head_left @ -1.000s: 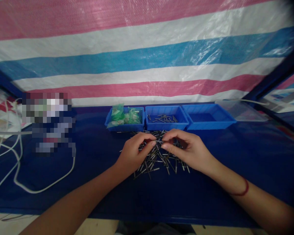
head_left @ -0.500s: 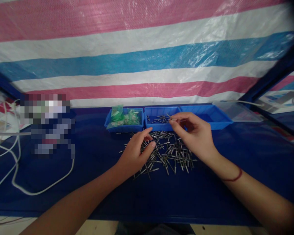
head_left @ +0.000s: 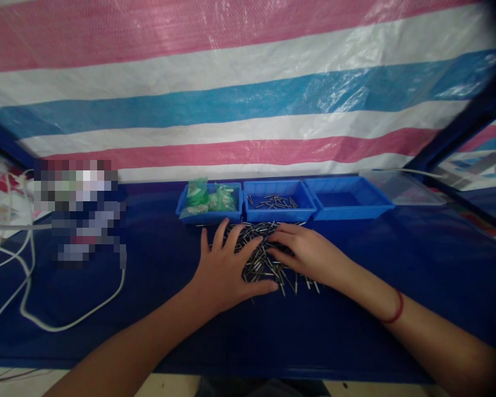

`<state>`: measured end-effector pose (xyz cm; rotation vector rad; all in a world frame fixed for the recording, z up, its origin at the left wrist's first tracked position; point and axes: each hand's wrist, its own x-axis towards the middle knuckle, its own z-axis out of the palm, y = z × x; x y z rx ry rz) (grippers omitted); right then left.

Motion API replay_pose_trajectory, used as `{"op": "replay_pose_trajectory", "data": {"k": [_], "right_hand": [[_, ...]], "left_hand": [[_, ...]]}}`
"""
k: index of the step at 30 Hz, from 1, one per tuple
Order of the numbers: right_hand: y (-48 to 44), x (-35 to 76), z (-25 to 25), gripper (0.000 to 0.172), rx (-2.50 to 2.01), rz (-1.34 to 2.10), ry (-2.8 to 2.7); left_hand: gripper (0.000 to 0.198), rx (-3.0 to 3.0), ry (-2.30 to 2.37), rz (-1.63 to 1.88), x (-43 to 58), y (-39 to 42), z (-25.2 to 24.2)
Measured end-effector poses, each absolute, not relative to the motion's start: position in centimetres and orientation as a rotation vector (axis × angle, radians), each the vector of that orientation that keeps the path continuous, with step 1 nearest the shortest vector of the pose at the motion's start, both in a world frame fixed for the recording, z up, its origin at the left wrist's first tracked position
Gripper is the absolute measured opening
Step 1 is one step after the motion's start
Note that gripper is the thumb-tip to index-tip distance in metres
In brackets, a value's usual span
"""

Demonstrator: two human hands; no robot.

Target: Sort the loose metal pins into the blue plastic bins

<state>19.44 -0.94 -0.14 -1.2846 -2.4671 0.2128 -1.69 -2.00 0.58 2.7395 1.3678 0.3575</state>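
Observation:
A loose pile of metal blind rivets lies on the blue table in front of the bins. My left hand is spread over the left side of the pile, fingers stretched apart and nothing held. From the right, my right hand reaches into the pile, its thumb and fingers apart with the tips among the rivets. Whether those fingertips touch a single rivet cannot be made out. Behind the pile, the middle blue bin contains some rivets. Both hands cover part of the pile.
The left blue bin holds green plastic bags. On the right stands another blue bin, beside a clear plastic sheet. White cables loop across the table's left side. A striped tarp hangs behind.
My right hand has come down from the middle bin to the pile, its pinch opened. My left hand has spread its fingers and turned flat over the rivets.

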Motion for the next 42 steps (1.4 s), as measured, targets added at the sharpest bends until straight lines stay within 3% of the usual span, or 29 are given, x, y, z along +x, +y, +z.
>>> {"op": "replay_pose_trajectory", "data": {"k": [3, 7, 16, 19, 26, 29, 42], "right_hand": [[-0.8, 19.3, -0.4, 0.014, -1.282, 0.213, -2.466], [-0.7, 19.5, -0.6, 0.012, -1.262, 0.225, -2.405], [-1.4, 19.2, 0.2, 0.019, -1.201, 0.319, -2.066], [-2.0, 19.1, 0.6, 0.024, -1.206, 0.354, -1.983], [-2.5, 18.2, 0.3, 0.013, -1.109, 0.822, -1.664], [-2.7, 17.5, 0.4, 0.014, -1.089, 0.869, -1.575], [-3.1, 16.9, 0.8, 0.025, -1.106, 1.080, -1.528]], "left_hand": [[0.085, 2.685, 1.338, 0.217, -1.8, -2.2, 0.4], [0.076, 2.677, 1.293, 0.199, -1.6, -2.0, 0.0], [0.061, 2.686, 1.229, 0.597, -1.5, -1.1, -0.1], [0.051, 2.665, 1.054, 0.745, -1.5, -0.9, 0.5], [0.024, 2.463, 0.870, 0.953, -1.4, -0.9, 0.6], [0.011, 2.360, 0.876, 1.043, -1.3, -0.9, 0.7], [0.010, 2.156, 0.936, 1.142, -1.1, -1.2, 1.4]]}}
